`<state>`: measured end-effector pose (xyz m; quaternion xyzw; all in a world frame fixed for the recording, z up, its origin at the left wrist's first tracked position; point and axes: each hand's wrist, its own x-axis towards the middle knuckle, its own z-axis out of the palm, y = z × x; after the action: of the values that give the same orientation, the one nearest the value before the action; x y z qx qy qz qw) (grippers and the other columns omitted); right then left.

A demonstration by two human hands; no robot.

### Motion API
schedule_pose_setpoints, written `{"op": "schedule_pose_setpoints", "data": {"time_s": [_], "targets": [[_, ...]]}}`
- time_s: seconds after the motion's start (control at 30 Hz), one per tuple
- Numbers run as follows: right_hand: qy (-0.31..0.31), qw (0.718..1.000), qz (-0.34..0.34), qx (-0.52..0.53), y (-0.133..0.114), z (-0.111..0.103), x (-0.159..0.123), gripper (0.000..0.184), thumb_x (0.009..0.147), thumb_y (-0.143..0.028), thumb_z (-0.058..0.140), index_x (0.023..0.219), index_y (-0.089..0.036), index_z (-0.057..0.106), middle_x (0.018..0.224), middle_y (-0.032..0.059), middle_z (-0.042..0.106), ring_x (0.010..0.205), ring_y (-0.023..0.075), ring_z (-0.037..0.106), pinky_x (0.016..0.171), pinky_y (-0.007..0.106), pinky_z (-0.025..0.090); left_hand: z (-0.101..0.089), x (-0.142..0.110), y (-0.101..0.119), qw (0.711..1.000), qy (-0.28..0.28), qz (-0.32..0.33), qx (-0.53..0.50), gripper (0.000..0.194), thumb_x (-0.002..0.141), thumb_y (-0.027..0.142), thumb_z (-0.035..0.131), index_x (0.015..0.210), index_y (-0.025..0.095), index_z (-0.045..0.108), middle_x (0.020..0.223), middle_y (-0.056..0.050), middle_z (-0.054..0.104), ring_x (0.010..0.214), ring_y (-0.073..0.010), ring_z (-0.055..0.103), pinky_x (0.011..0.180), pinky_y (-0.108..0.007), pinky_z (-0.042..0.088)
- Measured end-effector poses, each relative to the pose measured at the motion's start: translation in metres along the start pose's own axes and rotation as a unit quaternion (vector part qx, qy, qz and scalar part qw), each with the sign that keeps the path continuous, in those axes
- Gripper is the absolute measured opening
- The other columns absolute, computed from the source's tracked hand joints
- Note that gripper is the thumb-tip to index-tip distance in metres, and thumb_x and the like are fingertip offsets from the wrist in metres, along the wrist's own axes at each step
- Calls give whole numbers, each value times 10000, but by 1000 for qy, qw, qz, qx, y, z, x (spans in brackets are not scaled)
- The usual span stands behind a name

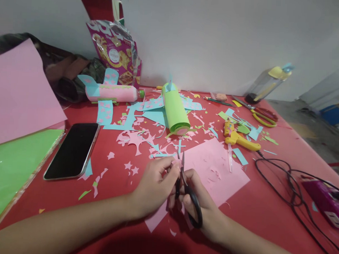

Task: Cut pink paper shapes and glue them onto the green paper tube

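Observation:
My left hand pinches a small piece of pink paper between thumb and fingers. In my right hand is a pair of black-handled scissors, their slightly parted blades pointing away from me beside the pink piece. Beneath both hands lies a larger pink sheet with small scraps on it. Left of my left hand, small pink paper stars rest on the red table. Beyond the hands lies a green paper tube with light blue wings and a fin.
A phone lies left, near pink and green sheets. Behind are a pink-wrapped bottle and a snack bag. Right are a yellow glue gun, its cable, yellow-red scissors and a clear bottle.

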<state>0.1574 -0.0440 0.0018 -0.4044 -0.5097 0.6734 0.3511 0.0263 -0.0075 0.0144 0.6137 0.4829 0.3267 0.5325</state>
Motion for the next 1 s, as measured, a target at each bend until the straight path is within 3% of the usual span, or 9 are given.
{"op": "schedule_pose_setpoints", "data": {"time_s": [0.27,0.67,1.0], "targets": [[22,1000,-1,-22,4,1,-1,400,754,-612,399,819,-234,289,669,-38,402,540,105,374,536,276,337,0,2,-2,997,34,34,61,308,820,266,341,527,176,306,496,55,322,487,-76,326,491,-200,295],[28,999,-7,-21,8,2,-2,374,765,-584,413,820,-233,294,647,-48,399,515,93,385,490,246,348,0,3,-2,997,33,35,60,305,815,270,335,526,177,303,497,53,314,488,-79,322,495,-206,292],[62,994,26,82,16,2,0,402,706,-548,543,786,-243,294,625,-66,446,490,93,475,415,204,354,-2,3,1,1000,11,20,21,304,822,288,345,538,179,344,457,51,405,460,-81,385,495,-201,322]]}}
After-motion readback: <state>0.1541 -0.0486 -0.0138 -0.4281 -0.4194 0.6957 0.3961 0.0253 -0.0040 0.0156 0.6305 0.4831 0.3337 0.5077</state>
